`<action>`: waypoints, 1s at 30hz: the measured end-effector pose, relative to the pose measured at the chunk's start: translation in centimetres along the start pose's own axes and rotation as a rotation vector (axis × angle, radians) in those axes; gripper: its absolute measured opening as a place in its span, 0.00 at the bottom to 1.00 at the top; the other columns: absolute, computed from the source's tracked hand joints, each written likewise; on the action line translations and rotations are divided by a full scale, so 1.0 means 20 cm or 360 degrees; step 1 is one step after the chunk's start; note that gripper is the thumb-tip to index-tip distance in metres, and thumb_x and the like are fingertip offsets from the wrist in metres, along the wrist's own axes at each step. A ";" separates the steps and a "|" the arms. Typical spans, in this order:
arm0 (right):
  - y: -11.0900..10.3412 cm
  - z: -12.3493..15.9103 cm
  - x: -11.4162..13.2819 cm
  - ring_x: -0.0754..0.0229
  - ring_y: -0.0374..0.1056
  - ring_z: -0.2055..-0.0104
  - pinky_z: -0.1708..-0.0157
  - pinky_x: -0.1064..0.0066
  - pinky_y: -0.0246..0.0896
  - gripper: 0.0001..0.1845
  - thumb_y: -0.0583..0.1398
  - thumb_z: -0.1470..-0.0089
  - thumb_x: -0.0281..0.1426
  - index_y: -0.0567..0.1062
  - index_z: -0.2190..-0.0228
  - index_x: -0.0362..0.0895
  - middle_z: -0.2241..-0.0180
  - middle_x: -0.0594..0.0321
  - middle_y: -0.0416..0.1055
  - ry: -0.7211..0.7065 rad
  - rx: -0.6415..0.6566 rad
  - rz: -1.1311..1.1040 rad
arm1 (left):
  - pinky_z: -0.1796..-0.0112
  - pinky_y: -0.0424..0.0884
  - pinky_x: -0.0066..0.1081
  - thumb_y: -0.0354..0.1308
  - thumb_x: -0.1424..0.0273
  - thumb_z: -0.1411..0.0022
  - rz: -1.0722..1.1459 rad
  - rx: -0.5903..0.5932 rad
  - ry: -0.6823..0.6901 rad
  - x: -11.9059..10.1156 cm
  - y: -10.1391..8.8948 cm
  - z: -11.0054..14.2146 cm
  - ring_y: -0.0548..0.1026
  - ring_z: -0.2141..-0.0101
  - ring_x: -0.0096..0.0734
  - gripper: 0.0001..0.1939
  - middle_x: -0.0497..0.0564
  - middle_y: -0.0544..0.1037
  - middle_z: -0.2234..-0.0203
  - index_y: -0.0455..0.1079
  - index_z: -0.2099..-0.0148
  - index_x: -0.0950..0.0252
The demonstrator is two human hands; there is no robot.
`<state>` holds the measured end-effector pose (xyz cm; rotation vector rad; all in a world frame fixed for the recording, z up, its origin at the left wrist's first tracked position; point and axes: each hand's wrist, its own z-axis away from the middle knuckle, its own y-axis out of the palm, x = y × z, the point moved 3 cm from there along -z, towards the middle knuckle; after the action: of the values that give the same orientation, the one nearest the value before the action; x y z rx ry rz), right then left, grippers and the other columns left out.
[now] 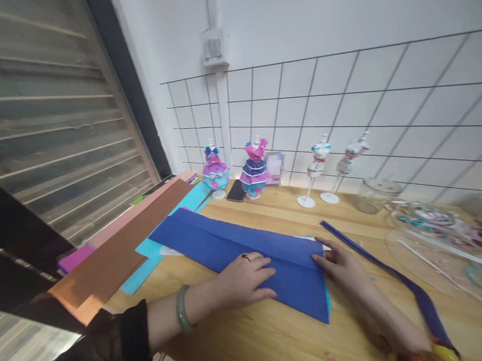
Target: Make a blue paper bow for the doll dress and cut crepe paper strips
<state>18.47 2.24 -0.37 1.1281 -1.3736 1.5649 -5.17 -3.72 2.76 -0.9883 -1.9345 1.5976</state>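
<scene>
A folded dark blue sheet (225,247), paper or thin cloth, lies on the wooden table, with light blue and white layers peeking out beneath it. Across its middle rests my left hand (248,279), fingers spread and flat. My right hand (339,261) pinches the sheet's right edge between thumb and fingers. To the right of that hand, a long dark blue strip (379,261) runs down towards the forearm. Something yellow (443,353) shows at the bottom beside my right forearm; its kind is unclear.
Brown sheets (121,238) and light blue sheets (148,264) lie at left. Behind stand small dressed mannequins (253,171), bare white mannequins (318,164), a phone (235,191) and a glass jar (376,193). Tangled ribbon scraps (442,227) lie right. A wire grid (301,96) lines the wall.
</scene>
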 end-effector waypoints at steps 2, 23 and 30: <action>0.00 0.00 0.01 0.62 0.63 0.80 0.80 0.69 0.58 0.32 0.56 0.52 0.43 0.61 0.49 0.37 0.83 0.70 0.64 -0.0028 -0.0045 0.0154 | 0.51 0.63 0.36 0.50 0.59 0.39 0.0005 -0.0046 -0.0082 0.05 -0.02 -0.03 0.64 0.49 0.39 0.20 0.55 0.68 0.50 0.64 0.48 0.62; 0.04 0.13 0.18 0.60 0.66 0.71 0.72 0.67 0.65 0.46 0.58 0.53 0.33 0.40 0.39 0.49 0.69 0.64 0.68 -0.0291 0.0259 0.0273 | 0.49 0.59 0.37 0.57 0.57 0.45 0.0246 0.0062 -0.0167 0.24 -0.02 -0.16 0.62 0.47 0.39 0.30 0.53 0.68 0.49 0.58 0.42 0.59; 0.02 0.13 0.17 0.65 0.66 0.67 0.68 0.69 0.67 0.47 0.59 0.52 0.36 0.38 0.39 0.55 0.53 0.58 0.61 -0.0376 0.0248 -0.0095 | 0.58 0.64 0.27 0.57 0.64 0.42 0.0496 0.0207 -0.0127 0.28 -0.07 -0.20 0.72 0.61 0.30 0.14 0.50 0.76 0.63 0.70 0.55 0.62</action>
<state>17.36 -0.34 2.83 1.4744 -1.3722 1.5555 -6.23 2.96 4.42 -1.2351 -1.7649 1.9337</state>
